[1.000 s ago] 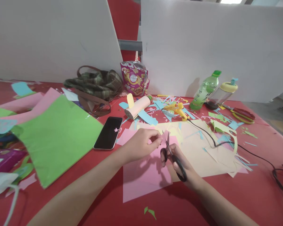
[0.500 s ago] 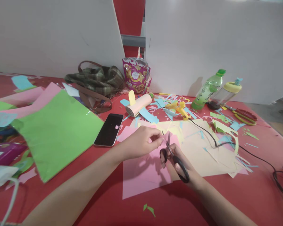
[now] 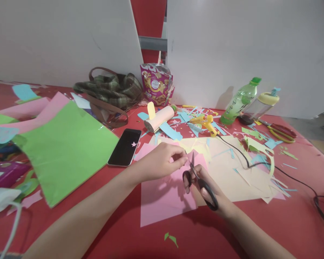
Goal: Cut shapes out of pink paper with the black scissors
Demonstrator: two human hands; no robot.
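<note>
My right hand (image 3: 205,183) grips black-handled scissors (image 3: 210,196), thumb and fingers through the loops and the blades pointing away from me, slightly parted. Close to the blades, my left hand (image 3: 169,162) is closed in a pinch. A small bit of pink paper (image 3: 188,162) shows at its fingertips, partly lost against the pink behind. Both hands hover over pink sheets (image 3: 156,210), which overlap a large cream sheet (image 3: 226,192). Left of my left hand lies a black phone (image 3: 124,149) with a pink paper star (image 3: 134,144) on its screen.
A yellow glue gun (image 3: 209,126) trails a black cord rightward. Behind are a paper-covered tube (image 3: 162,118), a snack bag (image 3: 156,84), a plaid bag (image 3: 110,90), a green bottle (image 3: 239,102) and a yellow-lidded cup (image 3: 261,108). Large scissors (image 3: 282,133) lie right; green sheet (image 3: 67,147) left.
The view has shifted very slightly. Both hands and the scissors keep nearly the same place and pose.
</note>
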